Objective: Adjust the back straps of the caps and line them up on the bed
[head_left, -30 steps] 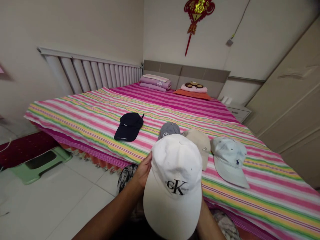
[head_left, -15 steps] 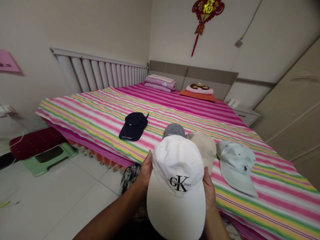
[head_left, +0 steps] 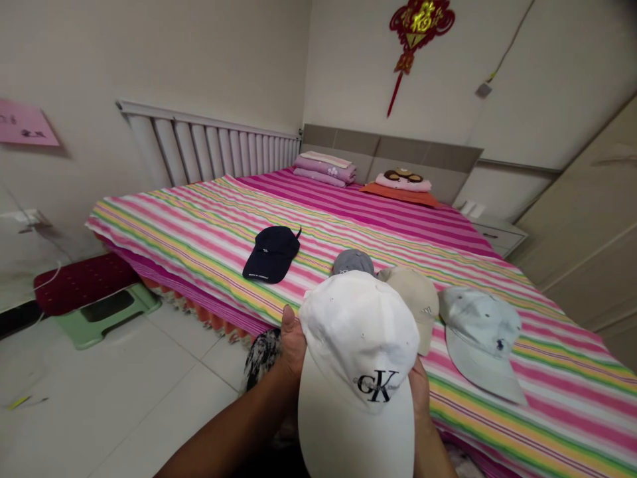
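Observation:
A white baseball cap (head_left: 361, 338) with a black CK logo is held up in front of me, its brim pointing down toward me. My left hand (head_left: 292, 342) grips its left side, thumb up along the edge. On the opposite side my right hand (head_left: 421, 388) is closed on the cap, fingers mostly hidden behind it. Beyond it on the bed lie a grey cap (head_left: 353, 261) and a beige cap (head_left: 415, 302), both partly covered by the white one. A pale blue-green cap (head_left: 480, 338) rests to the right, and a navy cap (head_left: 273, 254) to the left.
The bed (head_left: 199, 219) has a striped cover, with folded bedding (head_left: 326, 169) near the headboard (head_left: 423, 156). At left, a green stool (head_left: 107, 315) stands on the tiled floor beside a radiator (head_left: 213, 143). A nightstand (head_left: 497, 236) is at the far right.
The white cap has turned slightly in both hands, its logo shifting right and down. My view has swung a little left, so the room sits further right.

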